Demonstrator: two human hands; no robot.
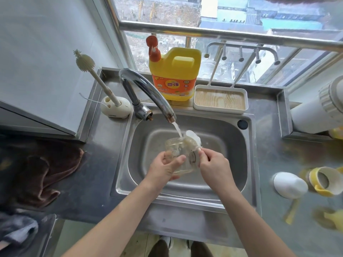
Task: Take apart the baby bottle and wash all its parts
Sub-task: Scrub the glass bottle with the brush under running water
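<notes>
Over the steel sink [230, 138], my left hand [165, 168] grips the clear baby bottle body [178, 154], tilted with its open mouth toward the tap. Water from the chrome tap [148, 91] runs onto the mouth. My right hand [215, 167] holds a white brush [192, 139] by its handle, its soapy head sticking out at the bottle's mouth. On the counter to the right lie the white cap [289, 184], the yellow collar ring [323, 181], a yellow straw piece [292, 213] and another yellow part [334, 218].
A yellow detergent jug [174, 75] and a wood-grain tray [220, 99] stand behind the sink. A cream bottle brush [96, 78] stands in a holder [116, 107] at the left. A brown cloth [42, 171] lies on the left counter. A white pipe [319, 110] crosses at the right.
</notes>
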